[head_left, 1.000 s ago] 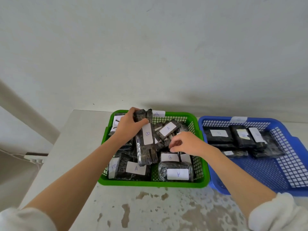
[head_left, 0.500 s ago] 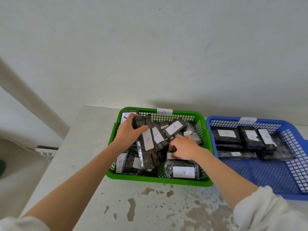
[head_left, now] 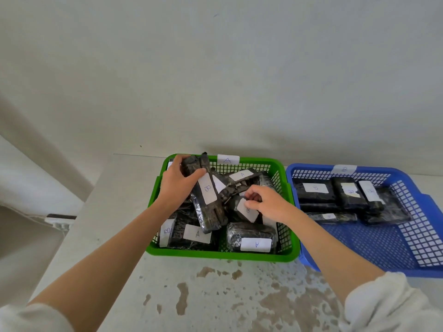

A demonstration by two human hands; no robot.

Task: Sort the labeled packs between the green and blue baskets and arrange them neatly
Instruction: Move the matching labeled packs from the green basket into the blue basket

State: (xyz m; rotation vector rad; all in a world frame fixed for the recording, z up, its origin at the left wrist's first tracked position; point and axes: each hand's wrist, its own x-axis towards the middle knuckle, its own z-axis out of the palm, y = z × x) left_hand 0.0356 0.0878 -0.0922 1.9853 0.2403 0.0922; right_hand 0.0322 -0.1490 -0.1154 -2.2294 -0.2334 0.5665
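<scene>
Left hand [head_left: 178,185] around B pack [head_left: 208,204]; right hand [head_left: 268,204] pinching another pack [head_left: 244,210].

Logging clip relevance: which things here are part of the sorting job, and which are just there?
Job: green basket, blue basket, B pack gripped by left hand, pack under right hand.
Just there: stained table, wall.

Right corner of blue basket [head_left: 407,248] cut off by the frame's right edge. Letters on packs in blue basket [head_left: 315,188] blurred, mostly unreadable. Letter on label under right hand [head_left: 266,204] partly covered by fingers. Lower packs in green basket [head_left: 220,256] hidden beneath the pile. Both sleeves cropped at bottom edge.
</scene>
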